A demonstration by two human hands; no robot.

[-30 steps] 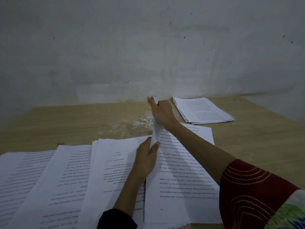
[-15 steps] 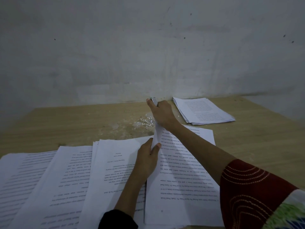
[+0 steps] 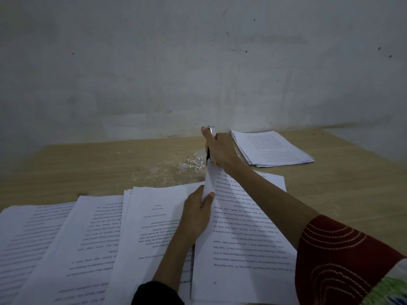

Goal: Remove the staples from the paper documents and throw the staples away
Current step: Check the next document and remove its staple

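Two hands are working on one document. At the far end, the right hand (image 3: 220, 150) is curling its fingers round a metal tool (image 3: 211, 133), thumb lying along the silver top. Whether it is a stapler or a staple remover I cannot tell. Its lower end is meeting the far left corner of the document in work (image 3: 240, 234), and that corner is lifting off the wooden table (image 3: 88, 166). Any staple is hiding under the tool. Nearer the body, the left hand (image 3: 197, 211) is pinching the document's raised left edge, thumb tip on the printed face, bracing the sheets. Just left of the tool, a heap of pale bits (image 3: 193, 162) is lying on bare table. I am judging these to be pulled staples and paper scraps, too small to count, so disposal is not yet happening. A neat stack (image 3: 273, 148) is sitting at the back right near the wall, probably finished. Left of the left hand three printed sets are fanning out and overlapping, probably waiting: nearest set (image 3: 154, 227), middle set (image 3: 88, 236), outermost set (image 3: 22, 241). Count: hands 2, tool 1, document in work 1, stack aside 1, sets waiting 3 visible, heap 1. No bin is showing. I am judging the job as early to middle.
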